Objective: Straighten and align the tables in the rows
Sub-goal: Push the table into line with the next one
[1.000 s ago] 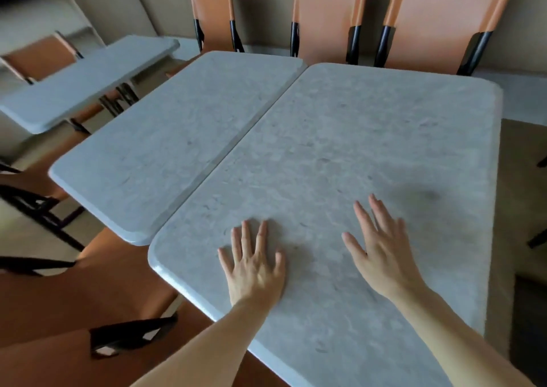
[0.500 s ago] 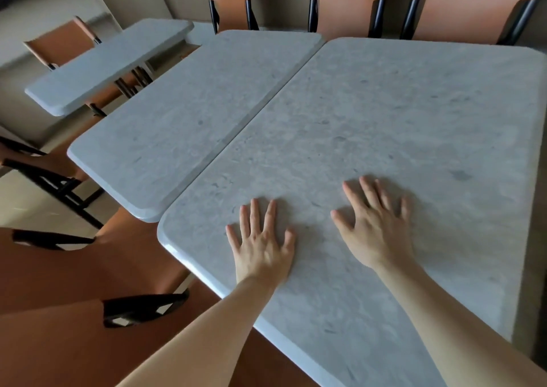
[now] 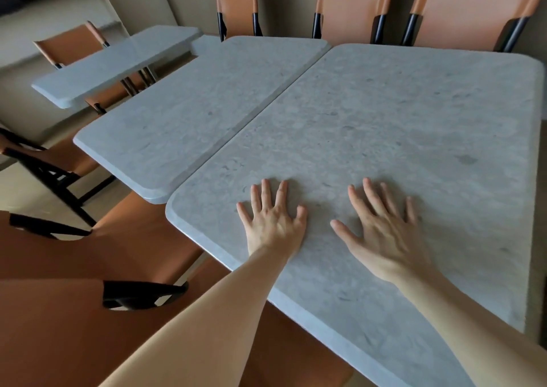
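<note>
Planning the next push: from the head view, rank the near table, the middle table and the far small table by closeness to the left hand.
1. Near table, under the left hand.
2. Middle table, adjoining on the left.
3. Far small table, upper left, apart.

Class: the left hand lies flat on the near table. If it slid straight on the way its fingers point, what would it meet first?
Bare tabletop only: the left hand would cross the near table towards its far edge, probably reaching the orange chairs beyond.
</note>
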A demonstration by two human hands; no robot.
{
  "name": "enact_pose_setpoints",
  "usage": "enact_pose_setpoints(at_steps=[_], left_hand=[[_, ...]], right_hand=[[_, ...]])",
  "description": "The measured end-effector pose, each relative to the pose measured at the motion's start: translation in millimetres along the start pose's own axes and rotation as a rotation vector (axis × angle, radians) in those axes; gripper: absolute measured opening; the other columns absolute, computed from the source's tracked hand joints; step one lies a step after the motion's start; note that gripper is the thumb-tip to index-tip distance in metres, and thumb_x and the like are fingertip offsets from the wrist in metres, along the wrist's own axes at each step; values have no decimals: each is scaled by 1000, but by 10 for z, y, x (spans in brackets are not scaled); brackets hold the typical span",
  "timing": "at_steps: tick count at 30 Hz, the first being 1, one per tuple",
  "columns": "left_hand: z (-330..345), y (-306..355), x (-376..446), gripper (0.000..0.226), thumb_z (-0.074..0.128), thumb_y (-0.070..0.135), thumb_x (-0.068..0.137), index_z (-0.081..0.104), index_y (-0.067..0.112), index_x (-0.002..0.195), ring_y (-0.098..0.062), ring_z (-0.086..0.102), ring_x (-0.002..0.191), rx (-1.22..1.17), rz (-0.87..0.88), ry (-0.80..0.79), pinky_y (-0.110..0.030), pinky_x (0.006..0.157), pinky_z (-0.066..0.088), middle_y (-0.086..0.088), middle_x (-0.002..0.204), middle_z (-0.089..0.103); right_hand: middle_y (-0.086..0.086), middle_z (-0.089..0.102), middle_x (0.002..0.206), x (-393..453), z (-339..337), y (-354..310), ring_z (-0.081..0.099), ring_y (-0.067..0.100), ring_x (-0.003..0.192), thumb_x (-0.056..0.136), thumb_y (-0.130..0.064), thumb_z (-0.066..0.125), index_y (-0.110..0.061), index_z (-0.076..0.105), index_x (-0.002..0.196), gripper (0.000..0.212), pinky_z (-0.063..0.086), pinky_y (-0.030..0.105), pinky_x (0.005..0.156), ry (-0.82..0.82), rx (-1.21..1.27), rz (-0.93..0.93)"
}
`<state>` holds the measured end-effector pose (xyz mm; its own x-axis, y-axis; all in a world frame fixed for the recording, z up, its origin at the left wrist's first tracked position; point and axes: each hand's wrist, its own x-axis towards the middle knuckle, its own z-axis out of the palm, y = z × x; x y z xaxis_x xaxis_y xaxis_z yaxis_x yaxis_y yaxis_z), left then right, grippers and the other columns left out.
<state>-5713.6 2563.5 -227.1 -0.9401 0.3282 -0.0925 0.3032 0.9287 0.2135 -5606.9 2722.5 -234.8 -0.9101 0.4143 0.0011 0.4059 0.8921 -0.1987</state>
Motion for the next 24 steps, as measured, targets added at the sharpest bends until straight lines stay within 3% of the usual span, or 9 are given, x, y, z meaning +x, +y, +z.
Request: enact_pose_setpoints(at_steps=[3, 9, 24], left_hand=[[10, 0, 8, 66, 19, 56, 100, 5, 35, 161, -21, -13, 155, 14, 8, 26, -58, 122, -7, -1, 170, -8], [44, 4, 33, 66, 16, 56, 99, 7, 35, 161, -22, -8, 156, 52, 12, 40, -58, 121, -5, -2, 170, -3], [46, -18, 117, 65, 16, 57, 100, 7, 36, 161, -20, -9, 156, 72, 16, 31, -57, 122, -6, 0, 170, -4]], right_hand=[[-8, -1, 170, 8, 3, -11, -3, 20, 156, 74, -83, 0, -38, 7, 160, 97, 2, 54, 123, -5, -13, 1], [-12, 2, 169, 39, 27, 15, 1, 16, 156, 87, -80, 27, -41, 12, 158, 82, 6, 52, 123, 26, -6, 2], [-11, 2, 169, 103, 43, -17, 0, 16, 156, 86, -81, 27, -41, 13, 157, 83, 3, 53, 122, 17, 4, 24]])
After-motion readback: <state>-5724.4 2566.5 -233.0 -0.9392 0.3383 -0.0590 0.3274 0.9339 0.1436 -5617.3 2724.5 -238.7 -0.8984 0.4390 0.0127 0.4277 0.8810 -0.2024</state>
